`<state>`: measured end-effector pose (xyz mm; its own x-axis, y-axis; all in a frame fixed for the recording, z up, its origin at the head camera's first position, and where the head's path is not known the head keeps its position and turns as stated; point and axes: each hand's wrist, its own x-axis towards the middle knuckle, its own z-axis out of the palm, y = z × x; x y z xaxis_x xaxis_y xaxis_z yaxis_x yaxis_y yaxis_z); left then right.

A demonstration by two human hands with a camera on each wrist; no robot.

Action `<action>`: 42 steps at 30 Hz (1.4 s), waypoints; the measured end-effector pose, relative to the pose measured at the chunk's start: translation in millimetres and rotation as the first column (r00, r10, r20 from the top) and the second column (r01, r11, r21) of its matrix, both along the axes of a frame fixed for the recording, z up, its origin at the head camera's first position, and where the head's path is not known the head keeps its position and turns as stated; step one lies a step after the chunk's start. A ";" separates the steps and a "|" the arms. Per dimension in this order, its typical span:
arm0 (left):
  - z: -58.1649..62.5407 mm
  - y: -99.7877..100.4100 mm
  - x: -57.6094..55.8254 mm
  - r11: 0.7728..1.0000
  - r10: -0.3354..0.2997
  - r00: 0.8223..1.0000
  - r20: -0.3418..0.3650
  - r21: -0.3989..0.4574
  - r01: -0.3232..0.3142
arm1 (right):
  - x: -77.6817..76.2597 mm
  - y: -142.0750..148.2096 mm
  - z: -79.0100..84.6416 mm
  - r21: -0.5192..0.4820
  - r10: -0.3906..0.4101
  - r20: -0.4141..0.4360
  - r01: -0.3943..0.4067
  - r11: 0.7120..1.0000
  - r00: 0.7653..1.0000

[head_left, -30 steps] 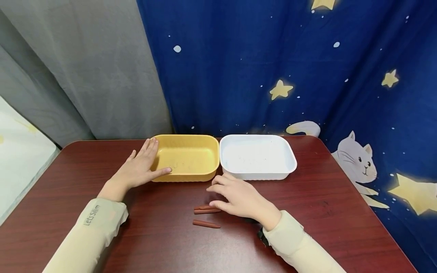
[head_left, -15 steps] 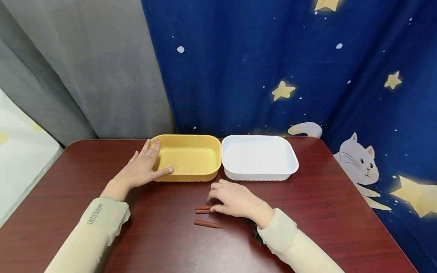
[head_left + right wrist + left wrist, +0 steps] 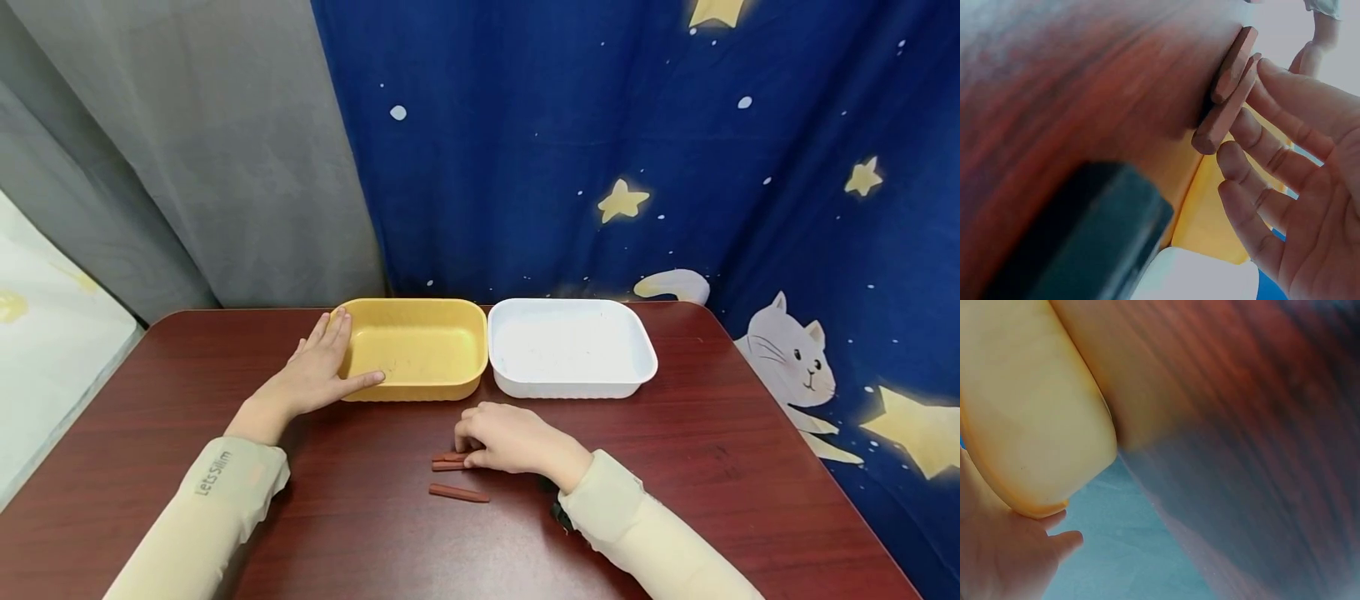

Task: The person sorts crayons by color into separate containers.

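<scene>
My right hand (image 3: 512, 437) grips the right end of a reddish-brown crayon (image 3: 1217, 122), thumb on one side and fingertips close along the other. The paired crayons (image 3: 444, 466) lie side by side on the table, partly hidden under that hand. Nearer to me lies a single crayon (image 3: 459, 492) with a tapered right end. My left hand (image 3: 311, 375) rests on the left end of a yellow plastic basin (image 3: 416, 390), fingers straight over its left rim and thumb across the front rim. In the left wrist view, the hand (image 3: 1007, 556) shows beside the basin wall (image 3: 1041, 412).
A white basin (image 3: 570, 389) stands against the right side of the yellow one, at the back edge of the brown table (image 3: 360, 533). Curtains (image 3: 525, 167) hang right behind it. A dark green faceted thing (image 3: 1094, 231) shows large and blurred near the right wrist camera.
My right hand has come down and closer to me, and its fingers have closed on a crayon. The left hand stays on the yellow basin. The head view has shifted slightly.
</scene>
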<state>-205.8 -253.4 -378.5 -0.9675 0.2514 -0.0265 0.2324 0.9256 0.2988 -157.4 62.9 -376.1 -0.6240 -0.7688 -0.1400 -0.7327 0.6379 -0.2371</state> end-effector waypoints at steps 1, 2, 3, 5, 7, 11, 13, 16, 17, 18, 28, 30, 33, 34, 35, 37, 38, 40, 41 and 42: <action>-0.1 0.2 0.7 1.000 0.000 1.000 0.004 -0.001 0.000 | -0.2 -0.8 -0.5 0.004 -0.001 -0.003 0.001 1.000 1.000; -0.3 0.3 1.1 1.000 -0.001 1.000 0.006 -0.005 0.001 | -0.4 -1.7 -0.9 0.008 -0.002 -0.005 0.003 1.000 1.000; -0.2 0.5 1.6 1.000 0.000 1.000 0.008 -0.005 0.000 | -0.6 -2.6 -1.5 0.013 -0.002 -0.009 0.002 1.000 1.000; 0.0 1.0 2.4 1.000 0.002 1.000 0.011 -0.004 -0.002 | -0.6 -4.5 -2.1 0.023 0.003 -0.015 -0.003 1.000 1.000; 0.3 1.6 2.6 1.000 0.005 1.000 0.013 -0.006 -0.005 | -1.0 -5.8 -2.7 0.031 0.007 -0.020 -0.006 1.000 1.000; 1.4 2.9 2.8 1.000 0.009 1.000 0.010 -0.007 -0.009 | -1.7 -6.5 -2.5 0.036 0.006 -0.018 -0.005 0.999 1.000; 1.5 3.5 2.9 1.000 0.008 1.000 0.006 -0.004 -0.008 | -1.6 -6.2 -2.3 0.032 0.001 -0.013 -0.001 0.999 1.000; 0.7 3.1 3.3 1.000 0.007 1.000 0.003 -0.003 -0.006 | -0.3 -5.8 -1.8 0.015 -0.004 -0.001 0.004 1.000 1.000; 0.3 2.7 3.5 1.000 0.007 1.000 0.004 -0.003 -0.007 | 0.2 -5.7 -1.8 0.008 -0.003 0.003 0.003 1.000 1.000; -0.1 2.3 3.7 1.000 0.007 1.000 0.004 -0.004 -0.007 | 0.7 -5.7 -1.9 0.003 -0.002 0.005 0.002 1.000 1.000; -3.6 1.4 2.0 0.999 0.006 1.000 -0.011 -0.037 -0.006 | 0.5 -6.6 0.6 -0.078 -0.005 0.019 0.007 0.997 1.000; -4.7 1.3 1.4 0.999 0.006 1.000 -0.014 -0.033 -0.006 | -0.6 -7.4 2.5 -0.102 -0.008 0.023 0.011 0.995 1.000; -6.2 1.6 1.5 1.000 0.005 1.000 -0.015 -0.020 -0.005 | -2.7 -9.4 6.6 -0.143 -0.002 0.023 0.005 0.990 1.000; -6.4 1.7 1.8 1.000 0.004 1.000 -0.016 -0.020 -0.005 | -3.6 -10.1 7.8 -0.155 0.002 0.019 0.001 0.988 1.000; -6.4 2.1 2.1 1.000 0.005 1.000 -0.019 -0.020 -0.005 | -4.6 -11.0 8.8 -0.167 0.007 0.011 -0.005 0.986 1.000; -6.5 2.5 2.6 1.000 0.008 1.000 -0.023 -0.021 -0.009 | -6.7 -12.7 10.5 -0.193 0.015 -0.002 -0.016 0.981 1.000; -6.2 2.9 2.9 1.000 0.008 1.000 -0.027 -0.018 -0.008 | -7.6 -13.4 11.3 -0.203 0.017 -0.008 -0.019 0.979 1.000; -6.2 3.3 2.9 1.000 0.011 0.999 -0.031 -0.013 -0.012 | -9.6 -15.2 13.1 -0.225 0.020 -0.018 -0.024 0.974 1.000; -6.2 3.4 2.9 1.000 0.015 0.999 -0.030 -0.010 -0.015 | -10.7 -16.0 13.9 -0.234 0.021 -0.021 -0.025 0.972 1.000; -6.3 3.2 2.8 1.000 0.017 0.999 -0.027 -0.008 -0.017 | -11.9 -17.0 14.5 -0.245 0.020 -0.020 -0.025 0.969 1.000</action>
<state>-202.9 -250.2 -384.9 -0.9721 0.2345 -0.0027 0.2240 0.9321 0.2846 -169.3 45.9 -361.6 -0.6068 -0.7922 0.0648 -0.7514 0.5452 -0.3716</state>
